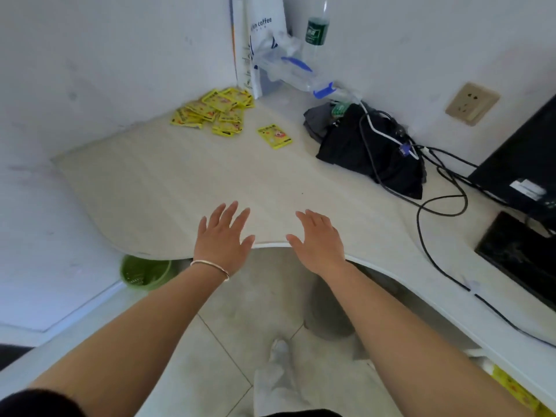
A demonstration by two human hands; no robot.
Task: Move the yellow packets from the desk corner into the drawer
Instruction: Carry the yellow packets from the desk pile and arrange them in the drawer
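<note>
Yellow packets [212, 111] heaped in the far tabletop [150, 191] corner, one stray packet [274, 136] lying apart; left hand [224, 236] and right hand [320, 240] spread, empty, over the near edge. Risk: a hasty scoop could scatter loose packets toward the cables [421, 206]

Yellow packets [214, 112], green bin [144, 273], black bag [370, 152]

A heap of packets [213, 111] lies in the desk [168, 191] corner, a lone packet [274, 136] just right of it. A bag [367, 152] sits farther right with a bottle [317, 25] behind it. The left hand [224, 239] and right hand [320, 239] are over the front edge.
</note>
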